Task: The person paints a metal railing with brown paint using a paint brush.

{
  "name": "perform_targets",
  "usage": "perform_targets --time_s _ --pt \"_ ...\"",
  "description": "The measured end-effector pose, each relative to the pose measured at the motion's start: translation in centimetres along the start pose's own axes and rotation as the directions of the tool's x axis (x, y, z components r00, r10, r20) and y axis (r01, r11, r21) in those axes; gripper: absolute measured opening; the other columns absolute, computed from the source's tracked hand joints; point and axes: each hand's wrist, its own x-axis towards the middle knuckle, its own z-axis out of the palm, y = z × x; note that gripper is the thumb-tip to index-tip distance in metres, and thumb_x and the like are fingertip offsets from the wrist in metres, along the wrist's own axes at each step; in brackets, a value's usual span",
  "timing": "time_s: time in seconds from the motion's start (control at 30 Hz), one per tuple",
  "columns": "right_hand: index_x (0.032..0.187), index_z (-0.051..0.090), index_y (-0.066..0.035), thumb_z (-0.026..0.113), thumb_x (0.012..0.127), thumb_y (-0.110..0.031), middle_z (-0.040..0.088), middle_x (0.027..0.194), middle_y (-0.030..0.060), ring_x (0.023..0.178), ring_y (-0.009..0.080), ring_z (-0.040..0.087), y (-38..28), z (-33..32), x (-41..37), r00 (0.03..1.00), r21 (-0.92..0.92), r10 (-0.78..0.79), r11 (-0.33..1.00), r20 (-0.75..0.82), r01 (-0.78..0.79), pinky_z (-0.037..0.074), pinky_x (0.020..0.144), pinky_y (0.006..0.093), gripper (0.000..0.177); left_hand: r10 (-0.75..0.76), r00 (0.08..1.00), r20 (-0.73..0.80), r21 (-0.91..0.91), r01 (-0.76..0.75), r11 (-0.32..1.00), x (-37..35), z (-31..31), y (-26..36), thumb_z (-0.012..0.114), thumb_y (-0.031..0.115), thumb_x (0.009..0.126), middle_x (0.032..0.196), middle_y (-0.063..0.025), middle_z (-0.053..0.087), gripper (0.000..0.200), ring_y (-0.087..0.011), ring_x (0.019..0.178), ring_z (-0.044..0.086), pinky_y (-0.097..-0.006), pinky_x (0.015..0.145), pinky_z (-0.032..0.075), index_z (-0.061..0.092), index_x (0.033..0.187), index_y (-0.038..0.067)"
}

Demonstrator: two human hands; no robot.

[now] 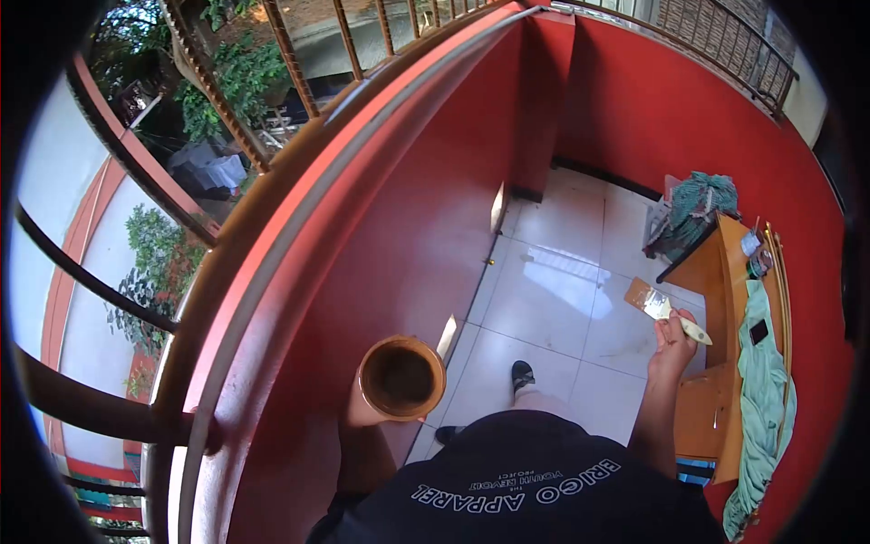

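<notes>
My right hand [672,337] grips the pale handle of a flat paintbrush [654,302], whose brown bristles point up and left over the white tiled floor. My left hand [361,412] holds a round cup [401,376] from below; its rim and inside are coated with brown paint. The cup hangs close to the red balcony wall [426,218]. The left hand is mostly hidden under the cup.
A metal railing [272,208] tops the red wall at left. A wooden table [725,308] stands at right with a green cloth [761,381], a dark phone [758,332] and small items. A bundle of teal cloth [693,210] lies behind it. White floor tiles [553,290] lie between.
</notes>
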Motion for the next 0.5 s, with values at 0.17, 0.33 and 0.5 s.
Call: perform_targets --time_s 0.17,0.33,0.5 --pt "0.117 0.054 -0.004 0.06 0.089 -0.001 0.061 0.11 0.0093 0.098 0.0223 0.064 2.3 -3.4 1.1 0.985 0.066 0.153 0.985 0.074 -0.158 0.053 0.088 0.0398 0.028 -0.079 0.995 -0.058 -0.022 0.077 0.997 0.1 6.0 -2.4 0.097 0.014 0.057 0.108 -0.0079 0.065 0.08 -0.0159 0.099 0.063 -0.0335 0.082 0.054 0.054 0.125 0.002" --pt "0.122 0.053 -0.003 0.061 0.087 0.006 0.061 0.108 0.0092 0.095 0.0164 0.065 1.9 -4.2 3.8 0.933 -0.117 0.104 0.991 0.345 -0.067 0.055 0.083 0.0311 0.037 -0.106 0.975 -0.194 -0.031 0.102 0.994 0.1 14.1 -4.0 0.097 0.015 0.056 0.105 -0.0081 0.065 0.08 -0.0154 0.093 0.064 -0.0306 0.076 0.055 0.055 0.122 0.001" --pt "0.124 0.054 0.0 0.062 0.085 0.011 0.064 0.103 0.0074 0.091 0.0124 0.065 -0.6 -7.3 8.5 0.801 -0.164 -0.032 0.973 0.598 0.162 0.053 0.082 0.0242 0.042 -0.115 0.921 -0.373 -0.099 0.084 0.992 0.1 23.5 -7.2 0.098 0.019 0.056 0.104 -0.0066 0.065 0.081 -0.0153 0.093 0.063 -0.0308 0.079 0.053 0.055 0.122 0.001"
